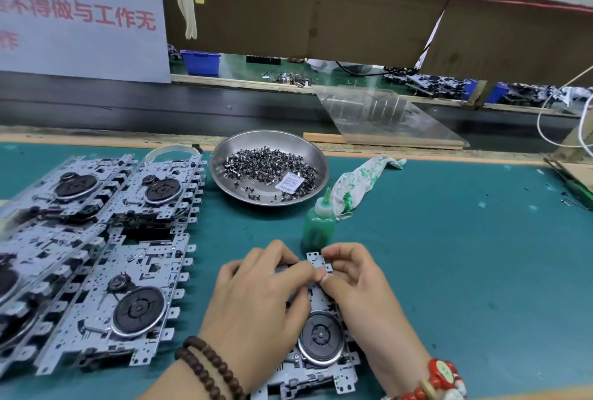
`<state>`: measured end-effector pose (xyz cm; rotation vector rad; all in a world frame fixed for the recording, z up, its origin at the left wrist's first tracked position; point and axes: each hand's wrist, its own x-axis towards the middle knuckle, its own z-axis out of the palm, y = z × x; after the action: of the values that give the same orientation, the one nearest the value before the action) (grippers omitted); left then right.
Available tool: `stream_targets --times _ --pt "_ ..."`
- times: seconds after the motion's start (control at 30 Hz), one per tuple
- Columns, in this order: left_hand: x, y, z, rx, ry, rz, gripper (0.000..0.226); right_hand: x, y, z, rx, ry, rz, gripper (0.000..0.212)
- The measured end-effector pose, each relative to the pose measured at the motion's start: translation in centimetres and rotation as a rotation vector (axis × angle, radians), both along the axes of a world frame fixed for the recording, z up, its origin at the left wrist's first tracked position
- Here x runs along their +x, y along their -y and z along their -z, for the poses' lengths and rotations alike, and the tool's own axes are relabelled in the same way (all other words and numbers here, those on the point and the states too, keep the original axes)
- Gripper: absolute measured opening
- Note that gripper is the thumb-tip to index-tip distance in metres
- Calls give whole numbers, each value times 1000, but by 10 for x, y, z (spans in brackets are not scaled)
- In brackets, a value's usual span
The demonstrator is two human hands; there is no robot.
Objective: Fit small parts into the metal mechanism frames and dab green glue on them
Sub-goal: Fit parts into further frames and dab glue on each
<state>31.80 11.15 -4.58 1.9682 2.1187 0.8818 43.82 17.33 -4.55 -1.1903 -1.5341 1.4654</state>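
A metal mechanism frame [317, 345] with a black flywheel lies on the teal mat in front of me. My left hand [260, 300] rests on its upper left part with curled fingers gripping it. My right hand [359, 284] pinches at the frame's top edge, fingertips meeting those of the left; any small part between them is hidden. A green glue bottle [319, 223] stands upright just beyond the hands. A steel bowl [317, 149] holds several small dark parts [269, 165].
Several mechanism frames [96, 258] lie stacked on the left of the mat. A glue-stained rag [356, 181] lies right of the bowl. A clear plastic sheet [385, 117] leans at the back edge. A white cable [545, 130] hangs at far right.
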Motion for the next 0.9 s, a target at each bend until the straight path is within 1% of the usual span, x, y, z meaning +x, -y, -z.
stream_targets --times 0.07,0.13,0.27,0.33,0.47,0.53,0.63,0.7,0.83,0.9 --pt "1 1 -2 22 -36 -6 20 3 0 0 -5 -14 -21 25" --pt "1 2 -3 56 -41 -8 23 6 2 -1 6 -27 -32 23" --pt "0 3 3 103 62 -12 28 16 4 1 98 -80 82 23" --pt "0 1 5 109 112 -16 26 22 3 2 124 -107 127 21" --pt "1 -3 7 96 186 -2 23 25 3 3 109 -155 124 24" --pt "1 -5 6 101 173 10 22 25 3 4 100 -175 116 28" --pt "2 -5 1 103 68 16 22 25 3 4 93 -206 111 30" --pt "2 -3 -1 97 33 20 23 25 4 4 86 -217 113 30" --pt "1 -1 0 100 29 35 25 24 7 1 90 -259 105 35" --pt "0 -2 4 101 78 28 28 22 9 0 121 -286 85 28"
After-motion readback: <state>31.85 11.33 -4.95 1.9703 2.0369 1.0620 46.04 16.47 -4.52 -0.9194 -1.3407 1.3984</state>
